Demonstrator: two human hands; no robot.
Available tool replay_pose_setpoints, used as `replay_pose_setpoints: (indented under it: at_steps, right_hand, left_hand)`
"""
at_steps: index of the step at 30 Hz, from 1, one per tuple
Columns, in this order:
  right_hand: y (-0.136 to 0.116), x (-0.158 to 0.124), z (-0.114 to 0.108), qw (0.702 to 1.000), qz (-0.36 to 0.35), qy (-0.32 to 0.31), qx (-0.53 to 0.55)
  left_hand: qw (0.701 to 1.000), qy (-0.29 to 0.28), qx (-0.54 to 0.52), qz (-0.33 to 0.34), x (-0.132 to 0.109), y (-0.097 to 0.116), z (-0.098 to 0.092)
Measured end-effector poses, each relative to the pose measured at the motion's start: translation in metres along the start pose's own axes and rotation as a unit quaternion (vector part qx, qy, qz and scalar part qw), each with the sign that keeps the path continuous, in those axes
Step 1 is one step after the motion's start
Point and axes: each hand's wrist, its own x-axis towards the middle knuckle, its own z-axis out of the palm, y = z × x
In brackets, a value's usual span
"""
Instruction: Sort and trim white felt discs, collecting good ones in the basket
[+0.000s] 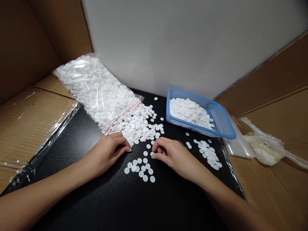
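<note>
My left hand (113, 148) rests at the near edge of a loose pile of small white discs (138, 126), thumb and fingertips closed together. Something small and pale shows at its thumb tip; whether it is a disc or the nail is unclear. Opposite it, my right hand (169, 153) is closed in a pinch, with a white disc (152, 154) at its thumb and index tips. Between and just below the hands, several scattered discs (141, 174) lie flat on the black tabletop (108, 199). The pile spreads from the mouth of a clear zip bag (96, 86) full of discs.
A blue plastic basket (228, 123) holding many discs stands at the back right. Nearer me lies another group of discs (209, 154). A thin dark pointed object (182, 144) lies behind my right hand. A knotted plastic bag (264, 147) sits on cardboard at right.
</note>
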Motion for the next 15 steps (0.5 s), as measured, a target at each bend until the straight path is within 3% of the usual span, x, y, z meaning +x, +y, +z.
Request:
replay_pose_setpoints:
  at_steps: [6,11,15]
  right_hand:
    - [0.0,-0.001,0.004,0.999,-0.015,0.012,0.031]
    - [-0.003,-0.003,0.006,0.996,-0.07,0.049,0.001]
    - [-0.006,-0.002,0.006,0.998,-0.054,0.027,-0.024]
  left_hand:
    - [0.998,0.045,-0.01,-0.053,-0.001,0.004,-0.007]
    - [0.988,0.0,-0.12,-0.101,-0.003,0.006,-0.01]
    - [0.988,-0.048,-0.136,-0.049,-0.002,0.007,0.004]
